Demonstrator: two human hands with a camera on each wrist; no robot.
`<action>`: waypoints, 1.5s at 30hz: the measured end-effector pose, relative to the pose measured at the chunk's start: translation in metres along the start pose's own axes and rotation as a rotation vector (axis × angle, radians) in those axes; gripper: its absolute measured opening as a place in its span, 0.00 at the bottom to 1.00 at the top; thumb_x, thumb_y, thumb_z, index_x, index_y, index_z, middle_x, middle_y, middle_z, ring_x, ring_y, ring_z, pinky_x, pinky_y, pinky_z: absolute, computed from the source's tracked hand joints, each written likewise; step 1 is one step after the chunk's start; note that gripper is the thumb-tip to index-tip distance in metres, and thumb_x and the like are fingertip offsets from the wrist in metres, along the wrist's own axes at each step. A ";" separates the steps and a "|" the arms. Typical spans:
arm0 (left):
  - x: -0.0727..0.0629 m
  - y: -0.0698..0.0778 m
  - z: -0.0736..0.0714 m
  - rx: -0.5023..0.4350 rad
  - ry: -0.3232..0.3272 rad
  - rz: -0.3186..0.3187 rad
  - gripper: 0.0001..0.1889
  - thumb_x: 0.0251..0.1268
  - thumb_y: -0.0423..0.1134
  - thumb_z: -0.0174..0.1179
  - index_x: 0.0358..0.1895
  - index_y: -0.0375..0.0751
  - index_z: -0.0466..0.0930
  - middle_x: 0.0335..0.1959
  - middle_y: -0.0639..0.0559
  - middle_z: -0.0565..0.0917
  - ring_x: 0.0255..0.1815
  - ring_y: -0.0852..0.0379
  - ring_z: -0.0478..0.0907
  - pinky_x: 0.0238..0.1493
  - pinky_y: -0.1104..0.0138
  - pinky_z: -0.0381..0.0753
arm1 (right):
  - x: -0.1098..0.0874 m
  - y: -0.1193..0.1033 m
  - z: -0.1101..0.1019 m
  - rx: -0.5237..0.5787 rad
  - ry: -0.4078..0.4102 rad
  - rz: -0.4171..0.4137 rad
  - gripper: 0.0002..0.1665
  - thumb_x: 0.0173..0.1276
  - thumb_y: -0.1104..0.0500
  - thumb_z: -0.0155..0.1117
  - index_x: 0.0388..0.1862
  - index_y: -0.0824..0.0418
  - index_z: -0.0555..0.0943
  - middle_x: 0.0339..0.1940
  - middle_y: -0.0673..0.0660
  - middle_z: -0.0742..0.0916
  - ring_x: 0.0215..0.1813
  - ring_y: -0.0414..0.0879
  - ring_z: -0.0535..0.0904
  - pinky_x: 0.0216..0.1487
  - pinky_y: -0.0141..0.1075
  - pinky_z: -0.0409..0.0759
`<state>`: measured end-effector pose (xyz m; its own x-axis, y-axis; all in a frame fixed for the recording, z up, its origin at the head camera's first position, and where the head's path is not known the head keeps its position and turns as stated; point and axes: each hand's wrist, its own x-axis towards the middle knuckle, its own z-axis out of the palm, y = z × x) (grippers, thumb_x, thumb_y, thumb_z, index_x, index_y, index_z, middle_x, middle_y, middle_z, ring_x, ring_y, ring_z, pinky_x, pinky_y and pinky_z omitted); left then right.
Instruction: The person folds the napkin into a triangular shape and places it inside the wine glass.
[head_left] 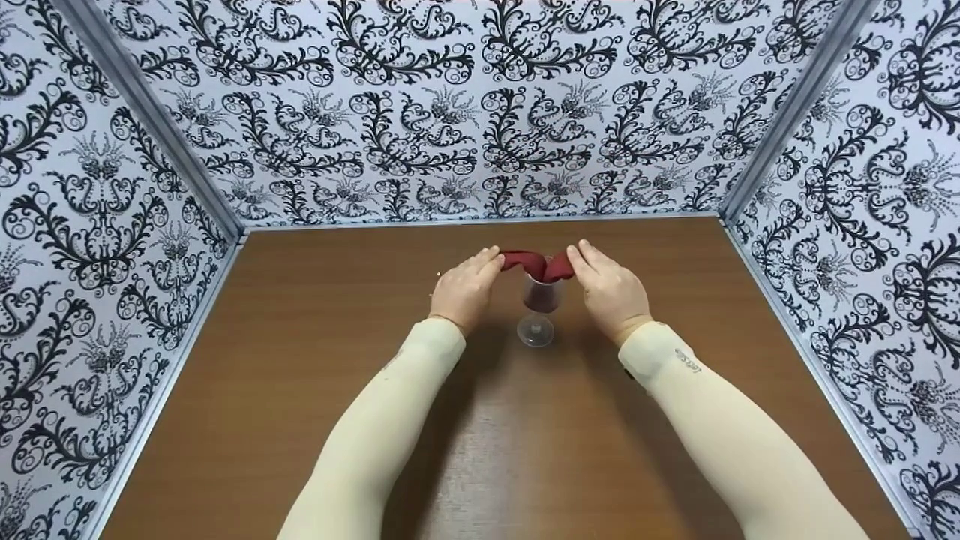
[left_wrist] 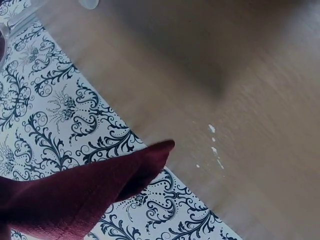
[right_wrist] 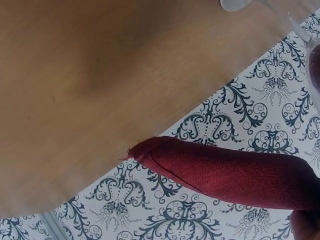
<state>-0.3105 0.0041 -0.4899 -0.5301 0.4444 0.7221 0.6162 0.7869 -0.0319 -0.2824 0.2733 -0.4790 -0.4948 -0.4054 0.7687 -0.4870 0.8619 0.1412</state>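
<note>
A stemmed wine glass (head_left: 542, 295) stands upright on the table, with a dark red cloth napkin (head_left: 534, 264) tucked into its bowl. Two twisted ends of the napkin spread out sideways over the rim. My left hand (head_left: 461, 291) pinches the left end, its fingertips close to the rim. On the other side my right hand (head_left: 613, 294) pinches the right end. Past the fingers, a loose tip of the napkin (left_wrist: 95, 192) sticks out in the left wrist view. The right wrist view has the other tip (right_wrist: 220, 172), with part of a finger (right_wrist: 304, 225) beneath it.
The brown wooden table (head_left: 315, 360) runs back to walls covered in black-and-white patterned paper (head_left: 420, 120). Grey metal posts (head_left: 157, 112) line the corners. Small white marks (left_wrist: 214, 140) show on the tabletop in the left wrist view.
</note>
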 end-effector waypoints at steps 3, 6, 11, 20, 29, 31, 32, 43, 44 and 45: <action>-0.003 0.001 0.001 0.002 -0.011 -0.010 0.14 0.73 0.31 0.61 0.57 0.42 0.88 0.60 0.47 0.89 0.58 0.51 0.89 0.58 0.60 0.87 | -0.003 0.000 0.002 -0.026 -0.004 -0.005 0.22 0.71 0.73 0.59 0.62 0.66 0.86 0.58 0.66 0.90 0.55 0.59 0.90 0.48 0.51 0.89; -0.006 0.002 0.001 0.000 -0.021 -0.016 0.13 0.74 0.31 0.60 0.56 0.42 0.88 0.60 0.47 0.89 0.58 0.50 0.89 0.57 0.60 0.87 | -0.005 -0.001 0.003 -0.039 -0.004 -0.012 0.23 0.69 0.74 0.58 0.61 0.67 0.86 0.57 0.66 0.90 0.55 0.58 0.90 0.48 0.50 0.89; -0.009 0.004 0.003 0.002 -0.046 -0.027 0.13 0.76 0.33 0.58 0.56 0.41 0.87 0.61 0.46 0.88 0.58 0.49 0.89 0.57 0.58 0.87 | -0.009 -0.003 0.005 -0.038 -0.010 -0.012 0.24 0.67 0.75 0.58 0.61 0.70 0.85 0.57 0.67 0.90 0.56 0.57 0.90 0.50 0.49 0.89; -0.017 0.008 0.007 0.022 -0.088 -0.045 0.13 0.78 0.34 0.55 0.57 0.42 0.86 0.62 0.47 0.88 0.58 0.50 0.89 0.53 0.58 0.88 | -0.014 -0.007 0.005 -0.025 -0.065 0.041 0.28 0.64 0.76 0.56 0.63 0.70 0.83 0.60 0.66 0.89 0.58 0.57 0.89 0.49 0.50 0.89; -0.020 0.013 0.009 0.001 -0.135 -0.080 0.14 0.78 0.32 0.55 0.58 0.42 0.85 0.64 0.48 0.87 0.61 0.52 0.88 0.57 0.60 0.87 | -0.017 -0.015 0.004 -0.002 -0.150 0.127 0.27 0.68 0.75 0.58 0.66 0.72 0.80 0.62 0.67 0.88 0.56 0.59 0.90 0.47 0.51 0.89; -0.021 0.014 0.010 -0.007 -0.142 -0.092 0.14 0.77 0.33 0.54 0.58 0.42 0.85 0.64 0.48 0.87 0.62 0.53 0.87 0.59 0.61 0.86 | -0.017 -0.016 0.003 -0.007 -0.163 0.147 0.27 0.68 0.75 0.58 0.67 0.72 0.80 0.63 0.67 0.88 0.55 0.60 0.90 0.45 0.51 0.89; -0.021 0.015 0.011 -0.012 -0.147 -0.100 0.14 0.78 0.33 0.54 0.58 0.42 0.85 0.64 0.48 0.87 0.62 0.54 0.87 0.59 0.61 0.86 | -0.017 -0.018 0.003 -0.010 -0.167 0.156 0.28 0.68 0.75 0.58 0.67 0.72 0.80 0.63 0.66 0.88 0.54 0.60 0.90 0.45 0.51 0.89; -0.023 0.022 0.013 -0.038 -0.206 -0.151 0.14 0.80 0.35 0.52 0.58 0.43 0.84 0.66 0.50 0.85 0.64 0.54 0.86 0.53 0.57 0.88 | -0.018 -0.023 0.007 -0.003 -0.209 0.212 0.29 0.68 0.73 0.56 0.69 0.73 0.78 0.64 0.66 0.87 0.49 0.63 0.91 0.42 0.52 0.88; -0.023 0.023 0.013 -0.039 -0.210 -0.152 0.14 0.80 0.36 0.52 0.58 0.43 0.84 0.66 0.50 0.85 0.64 0.54 0.86 0.53 0.57 0.88 | -0.018 -0.023 0.007 0.002 -0.214 0.218 0.29 0.68 0.73 0.56 0.69 0.73 0.78 0.64 0.66 0.87 0.49 0.63 0.90 0.42 0.52 0.88; -0.024 0.023 0.013 -0.038 -0.214 -0.155 0.14 0.80 0.36 0.52 0.58 0.43 0.84 0.67 0.50 0.85 0.64 0.54 0.86 0.52 0.57 0.88 | -0.017 -0.024 0.007 0.006 -0.219 0.224 0.29 0.68 0.73 0.56 0.69 0.73 0.78 0.65 0.66 0.87 0.48 0.63 0.90 0.42 0.52 0.88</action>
<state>-0.2914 0.0174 -0.5170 -0.7283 0.4037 0.5537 0.5377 0.8376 0.0966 -0.2671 0.2577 -0.5000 -0.7333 -0.2616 0.6276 -0.3518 0.9358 -0.0210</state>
